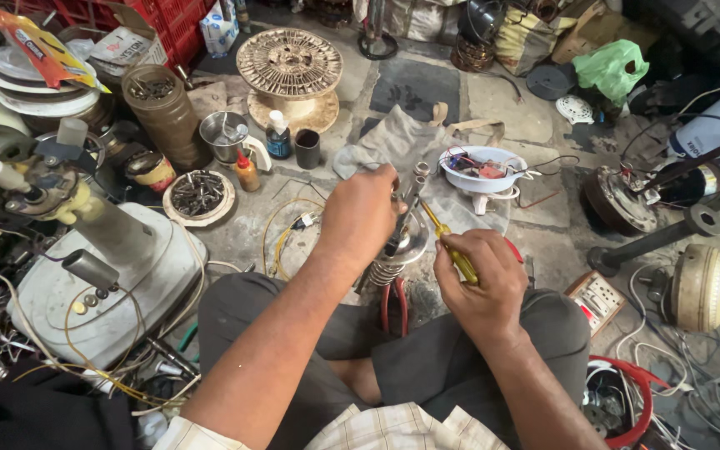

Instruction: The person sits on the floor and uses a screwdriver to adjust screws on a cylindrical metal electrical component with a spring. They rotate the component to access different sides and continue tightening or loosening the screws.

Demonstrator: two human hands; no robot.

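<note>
A seated person's left hand [362, 218] grips a small metal motor part [402, 242] above the lap, while the right hand [481, 279] holds a yellow-handled screwdriver [450, 250] against it.

- Grey stone-slab floor [502, 104]
- Round perforated metal spool [289, 67], twelve o'clock
- Crumpled grey cloth [393, 142], centre
- White plastic bowl [483, 169], one o'clock
- Dark metal cup [307, 148], eleven o'clock

hands over the lap, parts all around
the left hand [360, 218] grips a motor part [400, 243]; the right hand [481, 279] with a screwdriver [450, 248] is just right of it; a bowl [483, 169] lies behind, a spool [290, 67] farther back.
</note>
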